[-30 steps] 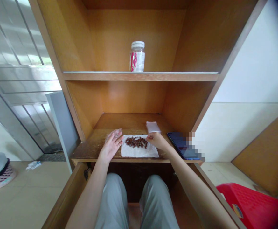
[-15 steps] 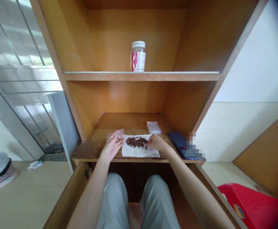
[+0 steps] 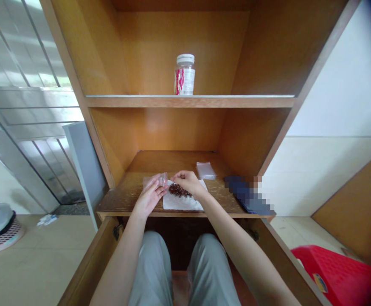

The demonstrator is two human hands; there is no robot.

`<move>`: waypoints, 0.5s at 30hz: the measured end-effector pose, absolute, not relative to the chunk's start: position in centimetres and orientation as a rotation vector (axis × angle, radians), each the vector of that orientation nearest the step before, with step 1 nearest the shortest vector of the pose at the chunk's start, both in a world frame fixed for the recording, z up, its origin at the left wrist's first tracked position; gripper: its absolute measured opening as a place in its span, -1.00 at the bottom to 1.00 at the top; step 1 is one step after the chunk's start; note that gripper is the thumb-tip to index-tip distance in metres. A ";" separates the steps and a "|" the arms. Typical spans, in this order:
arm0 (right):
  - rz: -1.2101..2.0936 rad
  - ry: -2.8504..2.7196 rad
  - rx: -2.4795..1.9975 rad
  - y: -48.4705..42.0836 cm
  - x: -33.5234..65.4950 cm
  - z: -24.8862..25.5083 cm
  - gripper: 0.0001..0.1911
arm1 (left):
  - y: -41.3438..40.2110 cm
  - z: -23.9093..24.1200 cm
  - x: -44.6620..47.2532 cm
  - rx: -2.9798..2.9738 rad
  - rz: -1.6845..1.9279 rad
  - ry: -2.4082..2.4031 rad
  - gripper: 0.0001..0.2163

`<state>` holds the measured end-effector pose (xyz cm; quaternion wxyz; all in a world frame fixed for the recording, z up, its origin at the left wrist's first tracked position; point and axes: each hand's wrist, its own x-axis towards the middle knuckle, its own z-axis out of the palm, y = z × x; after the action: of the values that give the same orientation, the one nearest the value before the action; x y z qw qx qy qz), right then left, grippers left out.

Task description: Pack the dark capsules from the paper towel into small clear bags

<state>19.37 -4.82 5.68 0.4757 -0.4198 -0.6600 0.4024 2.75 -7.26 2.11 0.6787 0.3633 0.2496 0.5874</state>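
Holding a clear plastic bag [image 3: 163,179], the left hand [image 3: 147,199] is at the left of the lower shelf [image 3: 160,159], its fingers slightly curled along the bag. The right hand [image 3: 187,181] is just to the right of the bag's mouth, with thumb and fingers drawn narrow; I cannot tell whether they close on anything. Under and nearer than this hand, a pile of glossy dark brown capsules [image 3: 178,191] lies on a white paper tissue [image 3: 182,205] close to the shelf's near edge. The right hand and wrist cover part of the tissue's right side.

Farther back and to the right, a stack of small clear zip bags [image 3: 206,170] lies flat. At the near right of the shelf is a dark phone [image 3: 249,196], partly blurred by pixels. On the upper shelf [image 3: 236,101], a white-capped bottle [image 3: 184,75] with a pink and white label stands upright near the middle. Red plastic furniture [image 3: 338,272] shows at the near right on the floor.
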 end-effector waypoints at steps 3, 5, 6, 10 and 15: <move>1.045 -1.583 -0.975 -4.6 18.0 5.3 -0.83 | -7.3 2.1 2.8 0.847 1.318 0.544 -0.68; 1.068 -1.572 -0.942 -4.3 17.5 4.9 -0.85 | -7.3 2.1 2.8 0.849 1.319 0.535 -0.69; 1.070 -1.565 -0.930 -4.1 17.3 4.7 -0.85 | -7.3 2.1 2.8 0.848 1.321 0.533 -0.69; 1.063 -1.572 -0.933 -4.0 16.8 4.5 -0.81 | -7.5 2.4 2.9 0.847 1.321 0.538 -0.70; 1.053 -1.627 -0.942 -4.8 17.6 5.4 -0.73 | -7.5 2.5 2.9 0.830 1.315 0.534 -0.70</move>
<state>17.63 -4.77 5.37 0.4733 -0.3851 -0.6651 0.4305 2.86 -7.50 2.49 0.6807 0.3698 0.2380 0.5858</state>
